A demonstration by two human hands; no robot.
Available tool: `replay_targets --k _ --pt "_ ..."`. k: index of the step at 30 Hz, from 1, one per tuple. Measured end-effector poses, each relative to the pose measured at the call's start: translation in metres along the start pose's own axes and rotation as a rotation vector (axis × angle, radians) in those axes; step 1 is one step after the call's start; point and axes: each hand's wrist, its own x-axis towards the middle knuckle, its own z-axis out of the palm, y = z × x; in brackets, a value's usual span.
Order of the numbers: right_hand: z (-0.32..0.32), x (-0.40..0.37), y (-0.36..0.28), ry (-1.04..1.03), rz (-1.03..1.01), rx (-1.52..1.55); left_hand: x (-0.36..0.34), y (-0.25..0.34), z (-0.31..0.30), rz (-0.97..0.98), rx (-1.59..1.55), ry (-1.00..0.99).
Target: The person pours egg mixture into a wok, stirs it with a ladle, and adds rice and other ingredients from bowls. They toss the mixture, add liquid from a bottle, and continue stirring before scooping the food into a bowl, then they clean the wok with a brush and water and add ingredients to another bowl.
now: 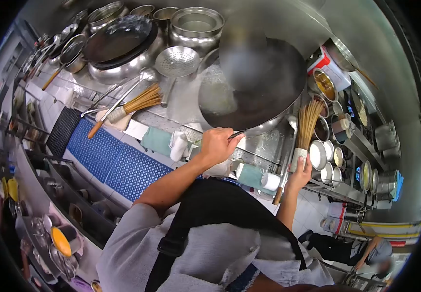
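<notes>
My left hand (219,146) is closed round the near rim handle of a large dark wok (273,92) on the steel range. Liquid and steam show in the wok, and a blurred patch covers part of it. On the right, my right hand (300,173) grips the pale bound handle of a bamboo brush (308,124), whose bristles point up and away from me. Beside that hand lies a long wooden-handled ladle (279,187). Folded green and white cloths (252,175) lie along the range's front edge, below my left hand.
A second bamboo brush (142,101), a perforated skimmer (176,62) and another wok (119,41) are at the left. Steel pots (197,27) line the back. Bowls of ingredients (318,153) stand at the right. Another person (346,250) is at the lower right.
</notes>
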Motion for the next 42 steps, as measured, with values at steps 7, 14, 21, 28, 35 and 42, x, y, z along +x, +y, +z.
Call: replay_targets --k 7,14,21,28,35,42 --pt "0.005 -0.010 -0.003 0.039 0.046 0.005 0.009 0.014 -0.019 -0.283 -0.282 0.043" --pt "0.000 0.020 -0.003 0.031 0.095 0.080 0.135 0.024 0.011 -0.214 -0.401 0.311" --pt "0.044 0.045 -0.064 -0.244 -0.008 0.311 0.084 0.011 0.060 -0.144 -0.099 0.000" --pt "0.136 0.184 -0.096 -0.514 -0.387 -0.149 0.035 -0.064 0.103 0.005 0.458 -0.630" --pt "0.256 0.257 -0.167 -0.213 -0.806 -0.226 0.074 -0.056 0.113 -0.037 0.519 -0.674" --pt "0.324 0.307 -0.050 -0.685 -0.059 -0.959 0.091 -0.054 0.115 -0.016 0.475 -0.667"
